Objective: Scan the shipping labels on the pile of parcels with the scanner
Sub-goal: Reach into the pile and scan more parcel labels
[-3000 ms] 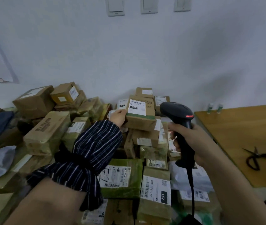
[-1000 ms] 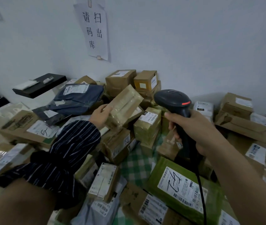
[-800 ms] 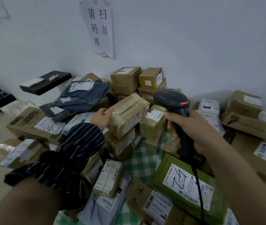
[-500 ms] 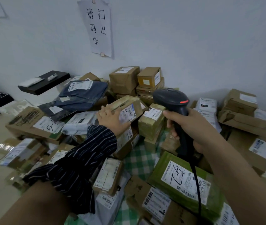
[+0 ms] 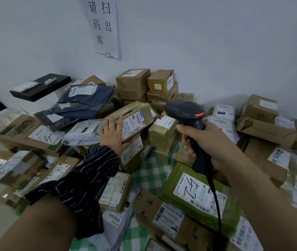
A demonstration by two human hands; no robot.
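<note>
Left hand [image 5: 112, 134] lies flat on the taped box [image 5: 140, 110] now, fingers straight. Its label [image 5: 134, 125] has flipped up into view, and the right hand [image 5: 207, 142] still grips the scanner [image 5: 185, 109].

The left hand [image 5: 111, 135] lies flat on a taped parcel [image 5: 132, 119] — its shipping label [image 5: 133, 124] faces up — while the right hand [image 5: 209, 142] grips the black scanner [image 5: 189, 113].

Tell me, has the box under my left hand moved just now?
Yes. The taped box turned label-up, staying beside the small green-taped box; left hand rests flat on it.
</note>
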